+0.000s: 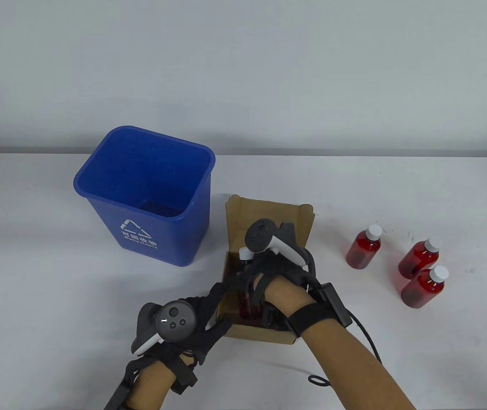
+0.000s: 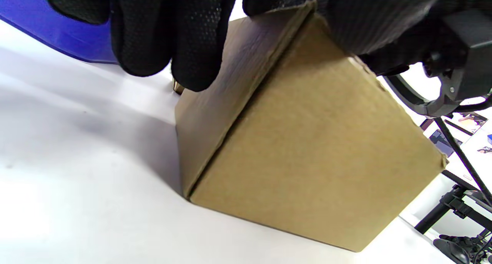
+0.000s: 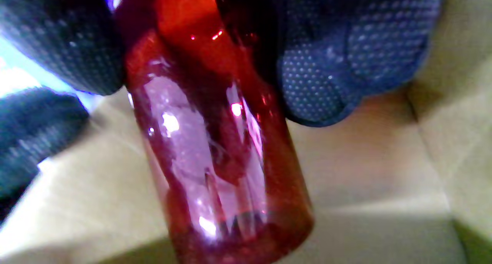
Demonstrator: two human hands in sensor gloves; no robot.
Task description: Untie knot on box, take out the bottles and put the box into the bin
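The open cardboard box (image 1: 269, 213) stands in the middle of the table, flaps up. My right hand (image 1: 265, 277) reaches into it and grips a red bottle (image 1: 250, 299) with a white cap; in the right wrist view the gloved fingers (image 3: 346, 64) wrap that red bottle (image 3: 215, 141) just above the box floor (image 3: 365, 171). My left hand (image 1: 200, 316) holds the box's near left corner, its fingers (image 2: 169, 37) curled over the top edge of the box (image 2: 307, 148). Three red bottles (image 1: 364, 247) (image 1: 419, 259) (image 1: 423, 288) stand on the table to the right.
A blue recycling bin (image 1: 149, 196) stands open to the left of the box, its wall (image 2: 57, 29) close behind my left fingers. A black cable (image 1: 367, 337) trails from my right wrist across the table. The wall rises behind the white table (image 1: 34, 256).
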